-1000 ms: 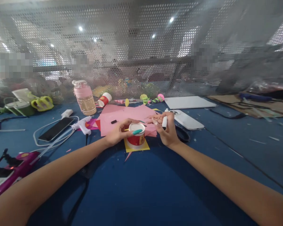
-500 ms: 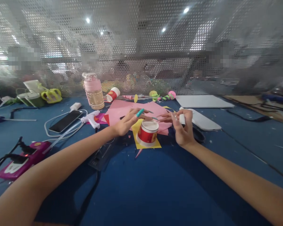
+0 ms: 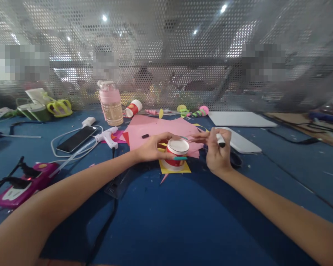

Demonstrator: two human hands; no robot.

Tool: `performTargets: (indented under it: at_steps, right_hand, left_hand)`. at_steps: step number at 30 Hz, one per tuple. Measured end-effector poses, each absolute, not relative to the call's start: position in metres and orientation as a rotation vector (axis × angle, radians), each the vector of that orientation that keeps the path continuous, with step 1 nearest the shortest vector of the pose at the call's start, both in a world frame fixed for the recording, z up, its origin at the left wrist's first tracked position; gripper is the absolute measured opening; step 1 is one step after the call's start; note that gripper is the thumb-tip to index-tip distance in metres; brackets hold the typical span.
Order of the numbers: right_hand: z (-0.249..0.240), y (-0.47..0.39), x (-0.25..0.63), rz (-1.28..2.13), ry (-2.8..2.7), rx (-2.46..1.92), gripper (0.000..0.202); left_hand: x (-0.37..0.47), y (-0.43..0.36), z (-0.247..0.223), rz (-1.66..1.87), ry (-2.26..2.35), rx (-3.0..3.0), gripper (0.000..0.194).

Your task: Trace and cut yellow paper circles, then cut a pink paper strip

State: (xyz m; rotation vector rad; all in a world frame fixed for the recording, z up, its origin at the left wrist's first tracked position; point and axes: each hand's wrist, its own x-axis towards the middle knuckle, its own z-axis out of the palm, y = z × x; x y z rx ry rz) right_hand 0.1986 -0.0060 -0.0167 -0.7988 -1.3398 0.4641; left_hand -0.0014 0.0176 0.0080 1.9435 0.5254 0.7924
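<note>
1. Two things held: left hand clasps the red cup, standing on yellow paper
2. Right hand grips a marker beside it
3. Seemingly a steadying step; the next move calls for a firm cup

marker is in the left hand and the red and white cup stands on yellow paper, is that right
Not quite: the marker is in the right hand, not the left hand, as the head view shows. The red and white cup does stand on the yellow paper.
</note>
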Motion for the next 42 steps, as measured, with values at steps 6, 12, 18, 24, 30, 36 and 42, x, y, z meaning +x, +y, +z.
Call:
performTargets:
  at_steps: [6, 12, 18, 24, 30, 36, 42]
  right_hand:
    - [-0.013, -0.006, 0.197, 0.488, -1.309, -0.809, 0.026]
    - [-0.011, -0.008, 0.196, 0.479, -1.243, -0.85, 0.033]
    - [0.006, -0.008, 0.203, 0.448, -1.029, -0.947, 0.054]
    - [0.007, -0.037, 0.195, 0.3, -1.186, -0.832, 0.045]
    - [-0.006, -0.057, 0.194, 0.2, -1.375, -0.553, 0.033]
    - [-0.004, -0.063, 0.2, 0.414, -1.794, -0.591, 0.028]
    - [0.005, -0.068, 0.198, 0.208, -2.05, -0.649, 0.027]
  left_hand:
    - [-0.003, 0.015, 0.011, 0.78, 0.546, 1.931, 0.058]
    - [-0.002, 0.017, 0.01, 0.786, 0.542, 1.915, 0.058]
    - [-0.003, 0.018, 0.009, 0.798, 0.554, 1.892, 0.057]
    - [-0.004, 0.018, 0.008, 0.783, 0.548, 1.87, 0.06]
    - [-0.004, 0.018, 0.007, 0.787, 0.554, 1.875, 0.058]
    - [-0.003, 0.022, 0.006, 0.769, 0.513, 1.859, 0.06]
    - [-0.003, 0.024, 0.003, 0.756, 0.508, 1.828, 0.061]
